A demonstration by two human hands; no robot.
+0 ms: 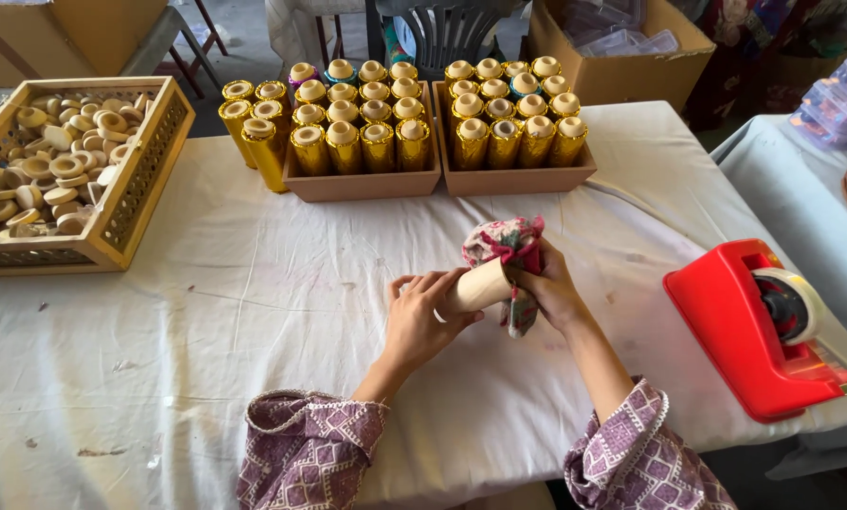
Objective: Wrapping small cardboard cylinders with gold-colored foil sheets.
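Note:
My left hand [423, 316] grips a plain wooden cylinder [475, 288] held sideways above the white cloth-covered table [206, 331]. My right hand [548, 288] holds the cylinder's far end together with a piece of patterned pink and white fabric [504, 244], bunched over that end and hanging a little below my fingers. Both hands sit near the table's middle, in front of the two trays of gold rolls.
Two wooden trays [362, 181] [518, 178] at the back hold several gold-foil-wrapped cylinders; a few more stand loose at their left [254, 127]. A lattice wooden crate [145, 179] of small wooden discs sits far left. A red tape dispenser [754, 331] stands at right. Cardboard boxes behind.

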